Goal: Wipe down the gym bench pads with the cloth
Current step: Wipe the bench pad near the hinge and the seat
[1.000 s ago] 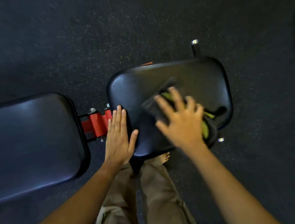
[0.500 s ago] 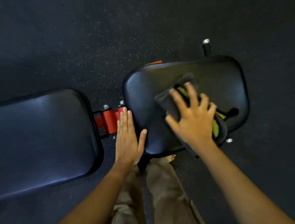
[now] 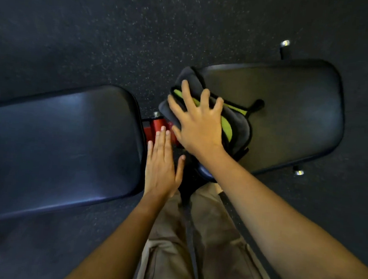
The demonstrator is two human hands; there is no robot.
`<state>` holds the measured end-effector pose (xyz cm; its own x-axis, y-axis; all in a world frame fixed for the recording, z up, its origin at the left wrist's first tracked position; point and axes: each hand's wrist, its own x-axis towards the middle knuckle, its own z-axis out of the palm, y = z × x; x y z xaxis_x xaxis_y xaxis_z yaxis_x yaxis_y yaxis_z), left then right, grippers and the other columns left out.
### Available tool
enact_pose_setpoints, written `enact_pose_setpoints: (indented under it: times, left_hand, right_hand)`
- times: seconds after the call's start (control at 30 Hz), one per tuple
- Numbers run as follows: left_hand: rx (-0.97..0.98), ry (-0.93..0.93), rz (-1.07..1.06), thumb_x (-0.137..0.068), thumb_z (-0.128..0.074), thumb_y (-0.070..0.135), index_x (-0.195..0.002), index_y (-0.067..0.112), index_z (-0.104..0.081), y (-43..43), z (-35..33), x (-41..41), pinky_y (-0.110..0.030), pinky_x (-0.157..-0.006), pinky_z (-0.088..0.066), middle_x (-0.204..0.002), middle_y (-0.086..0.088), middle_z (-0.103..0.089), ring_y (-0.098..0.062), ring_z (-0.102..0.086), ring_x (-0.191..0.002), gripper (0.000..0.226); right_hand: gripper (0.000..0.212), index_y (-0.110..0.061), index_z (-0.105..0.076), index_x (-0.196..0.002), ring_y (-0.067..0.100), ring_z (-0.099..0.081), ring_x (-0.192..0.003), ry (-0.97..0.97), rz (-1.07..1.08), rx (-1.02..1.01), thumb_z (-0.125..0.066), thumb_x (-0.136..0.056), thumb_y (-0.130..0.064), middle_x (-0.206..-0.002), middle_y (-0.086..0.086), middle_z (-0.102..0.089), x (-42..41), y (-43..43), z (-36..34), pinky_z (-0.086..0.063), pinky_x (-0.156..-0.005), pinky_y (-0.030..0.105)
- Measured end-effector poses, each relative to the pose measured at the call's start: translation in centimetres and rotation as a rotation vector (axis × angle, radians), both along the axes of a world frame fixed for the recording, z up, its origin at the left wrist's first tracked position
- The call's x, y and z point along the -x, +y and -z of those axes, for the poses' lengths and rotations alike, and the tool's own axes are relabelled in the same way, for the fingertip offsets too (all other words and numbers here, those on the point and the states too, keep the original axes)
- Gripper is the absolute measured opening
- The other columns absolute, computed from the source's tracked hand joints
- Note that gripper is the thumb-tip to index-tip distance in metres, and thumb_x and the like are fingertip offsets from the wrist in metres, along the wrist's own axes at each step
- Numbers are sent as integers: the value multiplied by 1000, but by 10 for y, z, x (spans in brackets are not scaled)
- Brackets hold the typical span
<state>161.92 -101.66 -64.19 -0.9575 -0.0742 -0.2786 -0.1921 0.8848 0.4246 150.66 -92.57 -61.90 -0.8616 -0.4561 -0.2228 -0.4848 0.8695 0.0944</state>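
A black seat pad lies at the right, and a longer black back pad lies at the left. A folded dark grey and green cloth covers the seat pad's left end. My right hand presses flat on the cloth with its fingers spread. My left hand is flat with straight fingers in the gap between the two pads, over the red frame; I cannot tell whether it touches the seat pad's edge.
Dark speckled rubber floor surrounds the bench. Chrome-capped frame ends stick out at the seat pad's far edge and near edge. My khaki trouser legs stand right in front of the bench.
My right hand has slid the cloth leftward across the seat pad to its left end. The view has shifted, so both pads sit further right. My left hand stays flat by the gap.
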Motion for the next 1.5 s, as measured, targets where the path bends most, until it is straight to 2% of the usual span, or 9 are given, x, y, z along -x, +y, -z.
enact_pose_setpoints:
  times: [0.2, 0.37, 0.53, 0.6, 0.77, 0.83, 1.0, 1.27, 1.5]
  left_hand:
    - [280, -60, -72, -92, -29, 33, -142, -3, -32, -29, -6, -32, -42, -114, -4, -151, -18, -29, -28, -21, -141, 62]
    - [308, -64, -89, -96, -11, 33, -142, -3, -33, -25, -7, -30, -40, -114, 0, -151, -18, -29, -29, -24, -140, 62]
    - [310, -59, -95, -89, -19, 32, -142, -3, -32, -24, -7, -31, -43, -113, -3, -152, -18, -28, -29, -23, -140, 65]
    - [292, -51, -110, -89, -18, 32, -143, -3, -31, -23, -7, -32, -44, -114, -4, -152, -17, -26, -28, -19, -141, 66]
    - [236, -53, -182, -86, -18, 33, -144, -3, -30, -12, -9, -28, -49, -114, -6, -154, -19, -21, -29, -12, -143, 69]
    - [196, -48, -208, -86, -19, 33, -144, -2, -29, -5, -8, -26, -47, -114, -4, -154, -19, -19, -30, -9, -143, 69]
    - [53, 2, -283, -92, -22, 29, -145, 1, -29, 12, -5, -20, -45, -115, 3, -154, -15, -23, -29, -16, -144, 61]
    - [-239, 113, -157, -98, -31, 34, -148, 8, -18, 64, -8, 6, -30, -119, -3, -155, -2, -14, -12, -11, -144, 58]
    - [-192, 97, -146, -97, -31, 35, -148, 4, -21, 83, -2, 20, -27, -118, -1, -156, -8, -14, -21, -10, -145, 60]
  right_hand:
    - [74, -33, -44, -141, 43, -42, -117, 22, -225, 81, -62, -73, -57, -152, 9, -36, -47, 57, -4, -41, -86, 58]
    - [63, -35, -45, -140, 47, -47, -116, 58, 225, 79, -48, -80, -56, -151, 11, -38, -3, 22, -11, -41, -84, 61]
    - [75, -31, -48, -138, 44, -42, -118, 18, -456, 124, -70, -69, -54, -150, 11, -39, -68, 68, 2, -38, -89, 59]
    - [74, -34, -45, -138, 41, -41, -114, -1, -503, 126, -69, -71, -55, -150, 10, -40, -86, 107, -1, -37, -87, 54]
    - [62, -38, -41, -139, 43, -45, -113, 109, 315, 172, -53, -80, -55, -151, 9, -36, -44, 109, -13, -38, -84, 53]
    - [64, -39, -39, -142, 45, -44, -115, 92, 442, 162, -53, -81, -56, -152, 11, -33, -29, 77, -15, -39, -87, 57]
    - [74, -37, -40, -144, 41, -41, -116, 35, -300, 173, -61, -76, -55, -154, 9, -34, -81, 104, -3, -35, -90, 54]
    - [60, -37, -38, -143, 48, -42, -117, 123, 748, 214, -43, -86, -54, -154, 9, -32, -24, 164, -13, -38, -91, 59]
    - [69, -39, -35, -145, 38, -38, -115, 84, -14, 201, -49, -79, -52, -155, 5, -32, -53, 180, -9, -39, -88, 53]
